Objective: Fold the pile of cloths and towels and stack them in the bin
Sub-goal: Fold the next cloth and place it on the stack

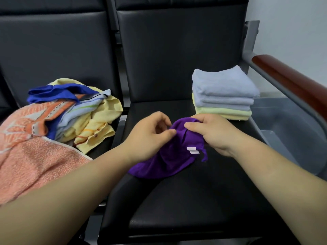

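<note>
Purple cloth (168,161) pinched between left hand (146,138) and right hand (214,133) fingers (193,125); folded stack (223,92) behind, pile (79,112) left.

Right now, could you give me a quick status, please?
Left hand, right hand pinching purple cloth, unfolded. Folded stack on seat, outside bin. Nothing blocking.

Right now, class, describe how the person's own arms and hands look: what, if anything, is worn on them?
The left forearm and right forearm are bare to the picture's edge; no sleeve shows. The left hand and right hand wear no gloves, and no ring, watch or bracelet is visible.
</note>
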